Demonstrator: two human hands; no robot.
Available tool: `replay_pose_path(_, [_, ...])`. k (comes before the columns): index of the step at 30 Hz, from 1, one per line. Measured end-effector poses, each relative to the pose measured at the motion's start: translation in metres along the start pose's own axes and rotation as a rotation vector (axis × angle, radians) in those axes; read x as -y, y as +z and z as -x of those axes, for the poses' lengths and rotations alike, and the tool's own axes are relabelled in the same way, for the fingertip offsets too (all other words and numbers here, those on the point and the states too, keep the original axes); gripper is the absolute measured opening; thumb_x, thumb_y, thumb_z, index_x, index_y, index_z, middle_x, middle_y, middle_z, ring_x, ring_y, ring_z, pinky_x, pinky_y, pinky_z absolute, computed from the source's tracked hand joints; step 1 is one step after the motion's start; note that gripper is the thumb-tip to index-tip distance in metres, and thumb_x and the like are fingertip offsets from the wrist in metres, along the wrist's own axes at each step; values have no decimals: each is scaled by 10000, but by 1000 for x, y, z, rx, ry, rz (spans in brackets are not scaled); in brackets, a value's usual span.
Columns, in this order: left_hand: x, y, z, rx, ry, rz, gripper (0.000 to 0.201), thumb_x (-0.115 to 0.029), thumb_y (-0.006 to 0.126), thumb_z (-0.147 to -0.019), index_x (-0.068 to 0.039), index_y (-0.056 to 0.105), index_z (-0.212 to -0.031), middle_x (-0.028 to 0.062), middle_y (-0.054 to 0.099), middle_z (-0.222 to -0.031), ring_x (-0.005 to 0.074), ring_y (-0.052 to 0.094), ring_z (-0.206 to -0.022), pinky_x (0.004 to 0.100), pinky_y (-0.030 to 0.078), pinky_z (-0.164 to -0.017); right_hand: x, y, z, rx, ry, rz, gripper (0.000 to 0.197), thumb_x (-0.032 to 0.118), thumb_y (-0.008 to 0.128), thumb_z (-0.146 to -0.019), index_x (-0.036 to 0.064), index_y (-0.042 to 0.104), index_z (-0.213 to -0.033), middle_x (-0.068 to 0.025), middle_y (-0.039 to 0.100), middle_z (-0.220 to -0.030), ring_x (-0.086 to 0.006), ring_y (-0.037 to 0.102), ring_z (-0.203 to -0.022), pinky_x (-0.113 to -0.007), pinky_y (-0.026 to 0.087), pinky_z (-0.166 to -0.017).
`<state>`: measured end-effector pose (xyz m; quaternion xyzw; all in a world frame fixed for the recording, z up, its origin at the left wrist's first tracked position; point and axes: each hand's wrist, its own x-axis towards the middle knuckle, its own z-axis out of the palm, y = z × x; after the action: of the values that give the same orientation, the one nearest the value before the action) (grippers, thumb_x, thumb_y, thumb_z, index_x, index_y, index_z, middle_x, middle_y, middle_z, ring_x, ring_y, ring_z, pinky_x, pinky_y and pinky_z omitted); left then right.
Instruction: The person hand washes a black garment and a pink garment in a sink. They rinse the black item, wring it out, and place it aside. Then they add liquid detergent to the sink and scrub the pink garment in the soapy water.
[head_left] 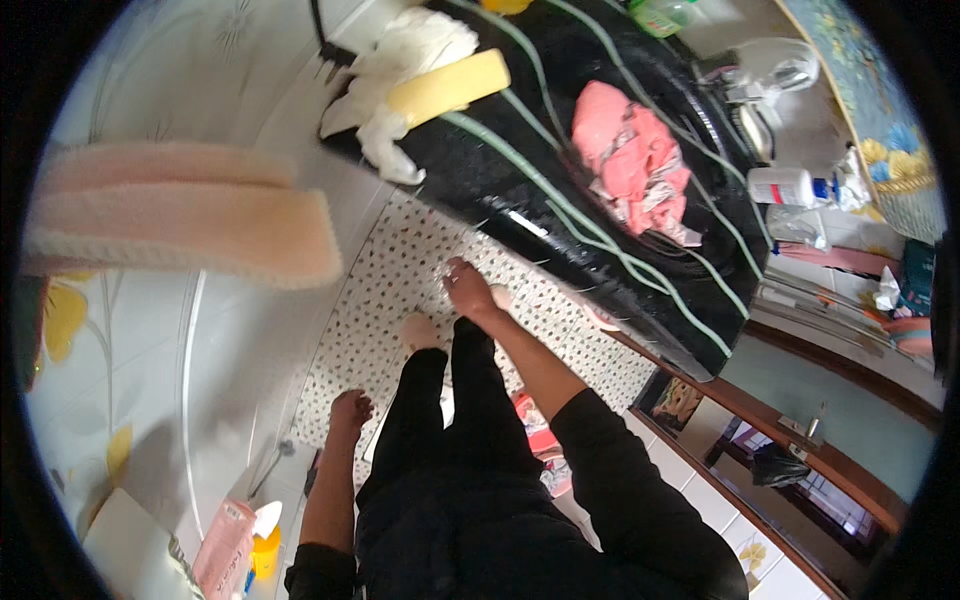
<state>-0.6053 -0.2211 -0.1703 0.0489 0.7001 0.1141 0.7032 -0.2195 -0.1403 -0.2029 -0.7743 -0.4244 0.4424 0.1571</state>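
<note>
Right grip point(472, 290): bare, above the speckled floor point(410, 235), near the front edge of the black, green-veined desk point(460, 168); fingers loosely bent, partly open, with nothing seen in hold. Left grip point(350, 412): lower down, beside the left leg, fingers loosely curled; palm side hidden, so cannot tell how far open or whether holding anything. Nearby on the desk, at its left corner: white crumpled material point(410, 45), one end trailing to the front edge, with a yellow block point(450, 88) lying across it. Well in from the front edge, toward the right: bunched pink cloth point(640, 150), apart from both. At the far edge: green bottle point(663, 12), partly cut off. Just past the right edge: white bottle point(780, 187) with blue cap, on its side. Farther right: woven basket point(908, 205). Well left of the desk: peach padded strip point(190, 225), blurred.
</note>
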Motion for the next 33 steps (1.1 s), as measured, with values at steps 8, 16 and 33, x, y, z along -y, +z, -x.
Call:
replay_pose_path(8, [-26,23,-3,18,94,-131,220,-229,621,-934,-50,630,-1062,65,656,-813,172,647,-705,312,524,-619,8,-15,-46,-65,-81,-118,345,151,640,-902,-24,563,-1189,-208,704,-907,-360,687,-876,-442,530,-775])
replay_pose_path(16, [-5,21,-45,47,91,-73,230,-229,590,-972,-41,612,-1102,62,656,-843,172,642,-717,299,519,-647,-32,6,-121,-248,-248,-237,275,128,615,-886,-3,560,-1122,-216,689,-904,-285,679,-838,-388,521,-796])
replay_pose_path(33, [19,1,-101,-12,49,-14,234,-227,594,-969,-38,612,-1107,68,663,-852,181,651,-727,308,521,-647,-26,0,-185,-463,-312,111,394,319,495,-977,46,607,-1237,-236,636,-1240,-426,585,-1158,-479,451,-1001])
